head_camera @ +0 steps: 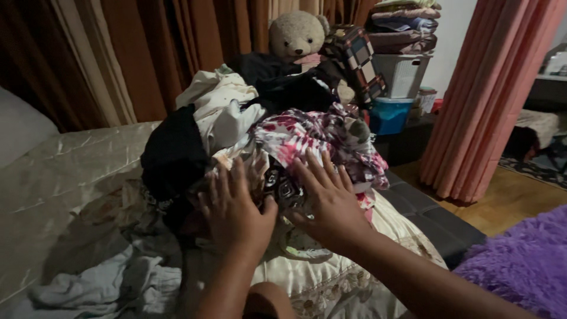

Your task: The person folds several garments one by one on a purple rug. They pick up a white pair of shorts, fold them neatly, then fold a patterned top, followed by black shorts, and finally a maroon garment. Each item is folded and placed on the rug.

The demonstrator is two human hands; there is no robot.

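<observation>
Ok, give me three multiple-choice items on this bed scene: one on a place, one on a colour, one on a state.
1. Where does the teddy bear sit?
A. Behind the clothes pile
B. On the wooden floor
C. Under the bed cover

2. What colour is the fluffy blanket at lower right?
A. Green
B. Purple
C. White

3. How are the left hand and right hand?
A. Both clenched in fists
B. Each gripping a hanger
C. Both open, fingers spread, on the clothes

Answers:
1. A, the bear's head shows above and behind the heap, against the curtain.
2. B, the shaggy cover at the corner is plainly purple.
3. C, both palms lie flat on the patterned garments at the front of the pile, fingers apart.
</observation>
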